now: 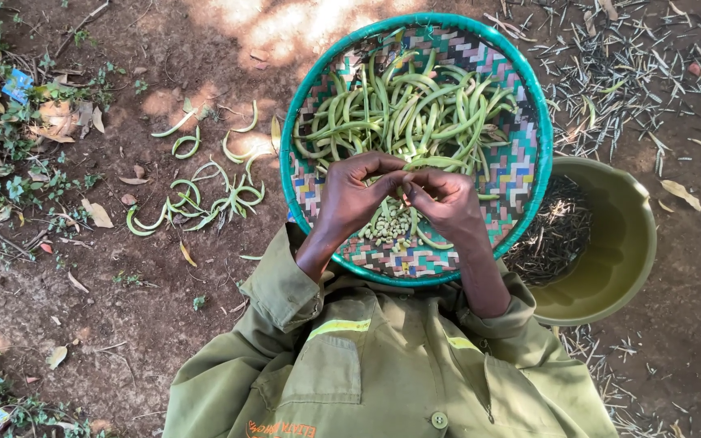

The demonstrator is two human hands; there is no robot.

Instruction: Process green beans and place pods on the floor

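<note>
Your left hand [353, 193] and your right hand [445, 200] meet over the near part of the woven basket [521, 174], and the fingertips of both come together on one green bean pod [403, 185]. Both hands are closed narrow, with fingers curled in a pinch around this pod; the thumbs press on it from the near side. The pod is small between your fingers, so how far it is split you cannot tell.

Just under your hands there is a little heap of pale shelled beans [391, 227] on the basket floor. Behind your hands, the far half of the basket is full of long green pods [403, 109], lying across each other in a loose pile. The basket has a teal rim and a coloured check pattern, and it rests on your lap against the olive jacket [383, 365].

On the soil at your left lie empty curved pod shells [204, 199]. At your right, touching the basket, stands an olive-green basin [618, 243] with dark thin scraps inside.
</note>
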